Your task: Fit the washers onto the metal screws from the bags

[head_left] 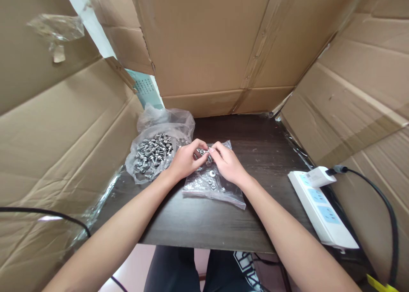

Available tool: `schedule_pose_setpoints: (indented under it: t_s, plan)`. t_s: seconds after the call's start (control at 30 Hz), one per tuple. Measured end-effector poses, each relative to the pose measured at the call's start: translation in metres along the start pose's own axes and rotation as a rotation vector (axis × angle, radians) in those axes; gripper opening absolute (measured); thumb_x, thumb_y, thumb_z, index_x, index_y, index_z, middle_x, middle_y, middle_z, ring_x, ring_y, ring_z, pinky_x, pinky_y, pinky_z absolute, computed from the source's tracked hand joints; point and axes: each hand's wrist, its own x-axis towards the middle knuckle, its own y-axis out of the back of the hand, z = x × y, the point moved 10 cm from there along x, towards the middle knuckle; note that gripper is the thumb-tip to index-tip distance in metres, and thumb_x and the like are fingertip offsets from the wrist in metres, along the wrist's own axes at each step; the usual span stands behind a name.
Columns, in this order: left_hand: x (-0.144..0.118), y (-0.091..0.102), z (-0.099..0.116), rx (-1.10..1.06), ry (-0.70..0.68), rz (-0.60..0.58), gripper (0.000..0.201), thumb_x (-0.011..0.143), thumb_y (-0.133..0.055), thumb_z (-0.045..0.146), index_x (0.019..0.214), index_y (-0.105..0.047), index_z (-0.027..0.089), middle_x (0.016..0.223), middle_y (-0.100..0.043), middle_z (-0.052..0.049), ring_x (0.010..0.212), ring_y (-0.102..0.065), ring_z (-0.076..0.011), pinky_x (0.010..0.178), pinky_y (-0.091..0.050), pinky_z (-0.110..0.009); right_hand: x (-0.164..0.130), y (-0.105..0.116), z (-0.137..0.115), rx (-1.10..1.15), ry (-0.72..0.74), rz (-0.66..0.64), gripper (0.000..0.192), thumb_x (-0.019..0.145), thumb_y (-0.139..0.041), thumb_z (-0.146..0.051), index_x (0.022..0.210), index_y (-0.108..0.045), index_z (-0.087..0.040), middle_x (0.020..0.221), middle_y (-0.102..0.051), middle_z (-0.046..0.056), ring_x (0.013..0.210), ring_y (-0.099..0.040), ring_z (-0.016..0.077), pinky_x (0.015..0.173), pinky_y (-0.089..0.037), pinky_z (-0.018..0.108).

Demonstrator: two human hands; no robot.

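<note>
Over a clear zip bag [230, 197], my left hand [187, 160] and my right hand [227, 163] meet with fingertips nearly touching. Both are closed in a pinch around a small shiny bolt [207, 151], mostly covered by the fingers. On the bag below lie loose nuts and washers, among them a flat washer [212, 173] and a nut [213, 186]. More small metal pieces show between my left thumb and forefinger, partly hidden. Beside my left hand, an opened plastic bag [130, 162] holds a heap of metal bolts [155, 151], many with nuts or washers on them.
Cardboard walls [207, 49] enclose the dark wooden table [204, 228] at the back and both sides. On the right lies a white power strip [332, 228] with a plugged-in adapter [319, 177] and black cable [388, 202]. Another black cable [47, 211] crosses at left.
</note>
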Motion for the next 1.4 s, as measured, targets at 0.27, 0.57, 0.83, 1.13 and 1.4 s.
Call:
schedule_pose_setpoints:
  t_s: [0.27,0.57,0.83,1.13,1.4]
  plan:
    - [0.001,0.001,0.007,0.053,-0.067,-0.002,0.009,0.095,-0.066,0.025,0.101,-0.071,0.020,0.098,-0.077,-0.001,0.069,-0.069,-0.0112,0.067,-0.054,-0.022,0.002,0.004,0.003,0.173,-0.001,0.037,0.010,0.090,-0.054,-0.031,0.093,-0.056,-0.022,0.092,-0.064,0.003,0.085,-0.061,0.0188,0.076,-0.048,0.032]
    - [0.002,0.001,0.002,0.046,-0.045,-0.009,0.011,0.095,-0.068,0.027,0.103,-0.074,0.021,0.099,-0.078,-0.002,0.074,-0.071,-0.0127,0.068,-0.055,-0.023,0.001,0.012,0.005,0.113,-0.030,0.114,0.019,0.091,-0.059,-0.039,0.085,-0.062,-0.021,0.082,-0.067,0.003,0.077,-0.062,0.0180,0.069,-0.045,0.030]
    - [-0.001,0.000,0.020,0.085,-0.168,-0.004,0.022,0.099,-0.063,0.025,0.119,-0.073,0.022,0.102,-0.076,-0.004,0.078,-0.068,-0.0127,0.069,-0.054,-0.022,0.001,0.008,0.005,0.086,-0.027,0.030,0.019,0.092,-0.048,-0.032,0.079,-0.056,-0.022,0.069,-0.058,-0.001,0.067,-0.055,0.0163,0.067,-0.040,0.029]
    - [0.000,0.003,0.016,0.033,-0.114,0.039,0.015,0.095,-0.066,0.021,0.110,-0.067,0.019,0.100,-0.075,-0.002,0.078,-0.071,-0.0125,0.066,-0.055,-0.021,-0.001,0.009,0.003,-0.056,-0.039,0.043,0.034,0.100,-0.038,-0.041,0.074,-0.051,-0.022,0.069,-0.059,0.001,0.066,-0.054,0.0181,0.066,-0.036,0.030]
    - [0.000,0.001,0.016,0.037,-0.125,0.029,0.018,0.093,-0.066,0.016,0.111,-0.066,0.019,0.099,-0.073,-0.001,0.080,-0.070,-0.0123,0.066,-0.055,-0.020,0.000,-0.001,0.008,-0.125,-0.058,-0.032,0.042,0.102,-0.034,-0.046,0.069,-0.046,-0.023,0.065,-0.056,0.002,0.064,-0.053,0.0184,0.066,-0.035,0.031]
